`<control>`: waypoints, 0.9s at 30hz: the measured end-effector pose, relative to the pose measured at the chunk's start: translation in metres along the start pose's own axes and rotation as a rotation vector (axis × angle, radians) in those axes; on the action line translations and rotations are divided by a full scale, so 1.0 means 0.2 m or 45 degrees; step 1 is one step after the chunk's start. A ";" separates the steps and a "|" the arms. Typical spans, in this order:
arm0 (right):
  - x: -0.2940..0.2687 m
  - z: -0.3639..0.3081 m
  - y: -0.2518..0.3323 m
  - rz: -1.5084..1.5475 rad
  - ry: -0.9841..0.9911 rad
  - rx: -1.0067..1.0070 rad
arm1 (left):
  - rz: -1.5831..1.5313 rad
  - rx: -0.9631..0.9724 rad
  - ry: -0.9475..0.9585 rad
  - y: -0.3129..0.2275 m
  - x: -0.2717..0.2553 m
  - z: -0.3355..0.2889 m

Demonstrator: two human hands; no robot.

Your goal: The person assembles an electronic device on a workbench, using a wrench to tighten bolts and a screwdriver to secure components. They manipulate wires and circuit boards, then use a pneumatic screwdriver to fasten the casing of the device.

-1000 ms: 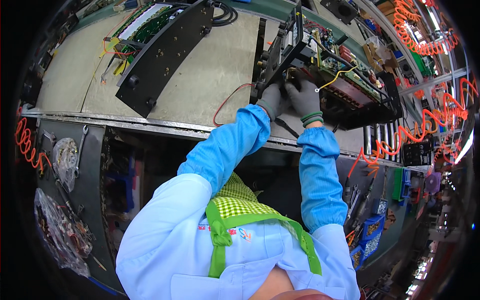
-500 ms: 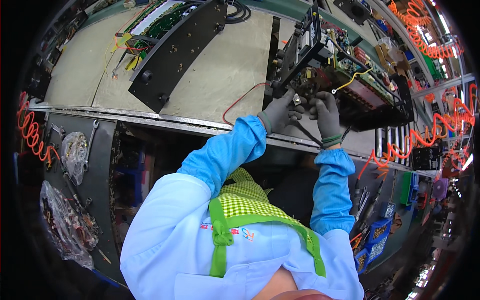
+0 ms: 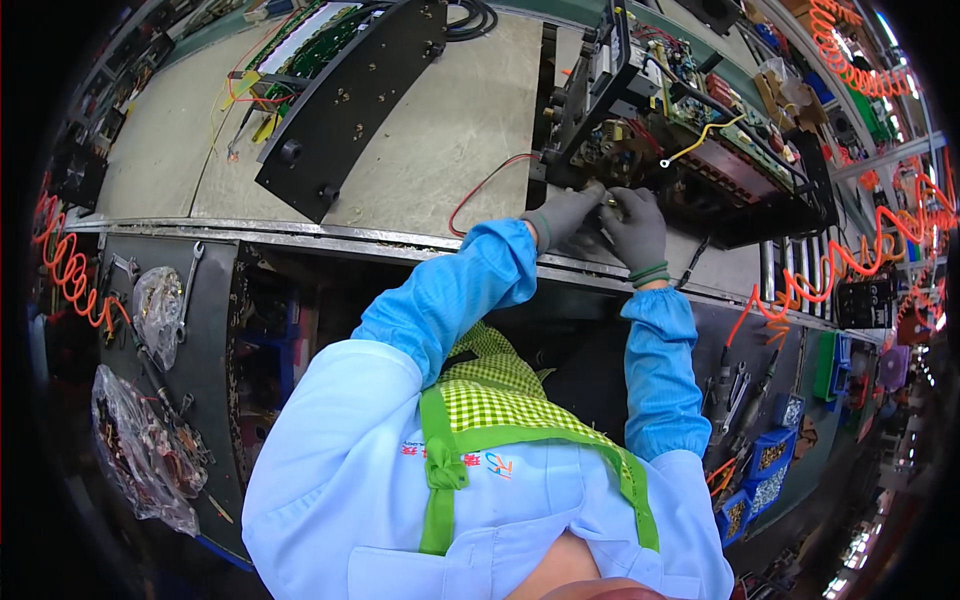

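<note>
In grey gloves, my two hands meet at the near edge of an opened electronic unit (image 3: 720, 160) with a black case and exposed circuit boards. My left hand (image 3: 568, 217) is closed with its fingertips on a small metal part (image 3: 611, 200), mostly hidden by the gloves. The right hand (image 3: 638, 232) pinches at the same part from the other side. Above the right hand, a yellow wire (image 3: 710, 138) with a ring terminal sticks out of the unit. A red wire (image 3: 480, 190) runs from the unit's left side onto the bench.
Left of the unit lies a long black panel (image 3: 350, 115) with knobs. Behind it is a green circuit board (image 3: 325, 45). Wrenches (image 3: 190, 285) and plastic bags (image 3: 140, 450) lie at lower left. Blue bins of small hardware (image 3: 768, 455) and coiled orange hoses (image 3: 850, 265) are at right.
My right hand has moved left to meet the left hand, and both now close around the small metal part. In the earlier frame the left hand alone held it.
</note>
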State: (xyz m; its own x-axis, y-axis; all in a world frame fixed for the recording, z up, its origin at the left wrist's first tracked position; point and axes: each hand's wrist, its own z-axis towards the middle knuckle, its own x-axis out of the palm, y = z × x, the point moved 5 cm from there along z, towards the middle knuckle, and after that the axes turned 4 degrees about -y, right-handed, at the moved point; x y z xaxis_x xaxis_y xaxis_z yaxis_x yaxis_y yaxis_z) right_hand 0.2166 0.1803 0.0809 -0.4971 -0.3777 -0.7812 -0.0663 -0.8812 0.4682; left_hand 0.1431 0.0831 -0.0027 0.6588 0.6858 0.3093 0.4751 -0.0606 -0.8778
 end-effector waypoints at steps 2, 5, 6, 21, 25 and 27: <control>-0.05 0.00 0.03 -0.035 -0.001 -0.074 | 0.949 0.407 -0.136 -0.09 -0.07 -0.03; -0.12 0.02 0.09 -0.062 0.036 -0.219 | 1.191 1.006 -0.415 -0.24 0.01 -0.27; -0.11 0.01 0.10 -0.040 0.081 -0.235 | 1.206 1.133 -0.428 -0.27 0.04 -0.31; -0.03 -0.16 -0.04 0.848 0.343 0.202 | 0.699 1.025 -0.048 -0.15 0.04 -0.37; -0.06 -0.17 0.11 1.002 0.409 0.189 | 0.473 0.855 -0.009 -0.15 -0.02 -0.46; -0.06 -0.18 0.17 0.948 0.315 0.105 | 0.531 0.927 -0.045 -0.14 -0.03 -0.49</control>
State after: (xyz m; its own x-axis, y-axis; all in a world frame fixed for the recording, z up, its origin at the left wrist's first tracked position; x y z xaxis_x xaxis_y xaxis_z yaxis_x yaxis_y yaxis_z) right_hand 0.2527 0.1453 0.0913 -0.2293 -0.9211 -0.3146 0.1398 -0.3511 0.9259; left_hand 0.1822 0.0099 0.0555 0.6726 0.7340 -0.0941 -0.3064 0.1606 -0.9383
